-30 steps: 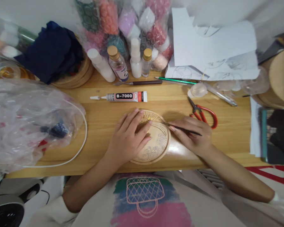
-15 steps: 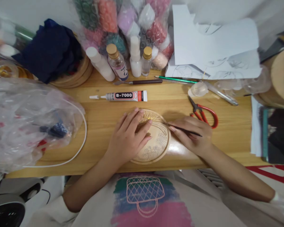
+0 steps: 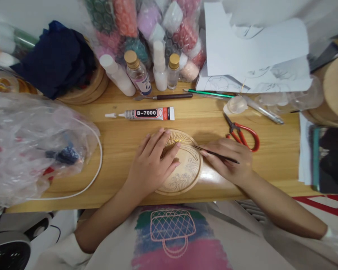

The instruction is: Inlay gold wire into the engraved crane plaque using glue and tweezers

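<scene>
Gold filled only the wooden disc (image 3: 187, 170) near 12 o'clock; its waves toward 6 lay bare. On the desk (image 3: 124, 135), my left hand (image 3: 153, 165) pressed it open-palmed; my right hand (image 3: 228, 163) pinched a thin tool (image 3: 216, 153).

I see a pale, smooth wood disc (image 3: 186, 172) on a glossy wood table (image 3: 121, 138), a thin matt dark tool (image 3: 217, 154), a crinkled clear plastic bag (image 3: 25, 150), matt white paper (image 3: 256, 48), dark blue cloth (image 3: 56, 56), and scissors (image 3: 234, 129) with metal blades and shiny red plastic handles.
</scene>
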The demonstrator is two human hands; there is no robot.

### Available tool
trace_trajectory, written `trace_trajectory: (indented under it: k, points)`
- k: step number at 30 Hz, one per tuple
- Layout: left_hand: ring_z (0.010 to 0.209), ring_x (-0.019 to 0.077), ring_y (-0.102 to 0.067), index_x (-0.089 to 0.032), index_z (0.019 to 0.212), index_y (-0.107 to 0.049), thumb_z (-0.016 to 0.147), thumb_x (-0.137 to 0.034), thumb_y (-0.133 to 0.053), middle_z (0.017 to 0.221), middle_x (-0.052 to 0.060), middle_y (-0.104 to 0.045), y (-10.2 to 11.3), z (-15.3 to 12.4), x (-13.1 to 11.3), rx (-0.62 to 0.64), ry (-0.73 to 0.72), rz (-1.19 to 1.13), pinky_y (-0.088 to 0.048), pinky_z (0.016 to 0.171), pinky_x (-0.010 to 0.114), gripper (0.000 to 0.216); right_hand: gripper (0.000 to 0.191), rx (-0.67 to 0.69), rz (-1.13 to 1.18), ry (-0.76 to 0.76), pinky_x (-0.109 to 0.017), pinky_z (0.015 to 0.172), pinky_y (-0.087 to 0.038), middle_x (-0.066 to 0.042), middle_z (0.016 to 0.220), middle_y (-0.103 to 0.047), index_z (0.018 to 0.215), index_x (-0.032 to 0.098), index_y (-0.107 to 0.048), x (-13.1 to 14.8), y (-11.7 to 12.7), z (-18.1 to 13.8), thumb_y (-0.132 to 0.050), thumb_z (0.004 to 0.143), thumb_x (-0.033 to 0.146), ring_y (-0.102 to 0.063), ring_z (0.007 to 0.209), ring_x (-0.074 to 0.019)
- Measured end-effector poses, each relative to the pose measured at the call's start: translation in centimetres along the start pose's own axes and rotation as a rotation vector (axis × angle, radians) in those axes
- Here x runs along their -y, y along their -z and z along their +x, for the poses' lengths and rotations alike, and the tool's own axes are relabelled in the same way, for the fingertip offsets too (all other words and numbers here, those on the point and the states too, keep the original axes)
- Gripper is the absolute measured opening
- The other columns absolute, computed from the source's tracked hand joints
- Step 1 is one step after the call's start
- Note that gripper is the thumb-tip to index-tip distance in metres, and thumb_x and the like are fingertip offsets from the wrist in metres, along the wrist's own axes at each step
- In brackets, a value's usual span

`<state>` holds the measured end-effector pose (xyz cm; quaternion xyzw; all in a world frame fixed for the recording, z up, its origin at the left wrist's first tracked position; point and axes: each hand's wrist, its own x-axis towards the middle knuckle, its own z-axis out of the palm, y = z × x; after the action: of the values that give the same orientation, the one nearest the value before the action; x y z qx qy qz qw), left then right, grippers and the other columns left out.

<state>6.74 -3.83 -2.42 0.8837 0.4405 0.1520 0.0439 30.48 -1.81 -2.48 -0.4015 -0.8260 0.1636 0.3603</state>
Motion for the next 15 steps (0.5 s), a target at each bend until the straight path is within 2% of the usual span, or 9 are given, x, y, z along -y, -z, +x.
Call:
trace_trajectory:
  k: [9, 15]
  points:
    - [0.133, 0.0331, -0.049, -0.016, 0.124, -0.060, 0.093, -0.029, -0.058, 0.138, 0.019, -0.056, 0.13, 0.04, 0.29, -0.005, -0.005, -0.014, -0.045, 0.106, 0.050, 0.034, 0.009, -0.022, 0.015, 0.018, -0.027, 0.058, -0.058, -0.005, 0.075, -0.075, 0.094, 0.020, -0.070, 0.10, -0.03, 0.02, -0.068, 0.086, 0.015, -0.071, 0.064, -0.0160]
    - [0.135, 0.0324, -0.048, -0.013, 0.132, -0.053, 0.093, -0.030, -0.056, 0.139, 0.019, -0.056, -0.11, -0.24, 0.40, -0.010, 0.014, -0.054, -0.042, 0.109, 0.050, 0.043, 0.014, -0.021, 0.072, -0.049, -0.027, 0.057, -0.057, -0.003, 0.077, -0.075, 0.097, 0.024, -0.071, 0.16, 0.14, 0.00, -0.067, 0.086, 0.016, -0.070, 0.063, -0.0156]
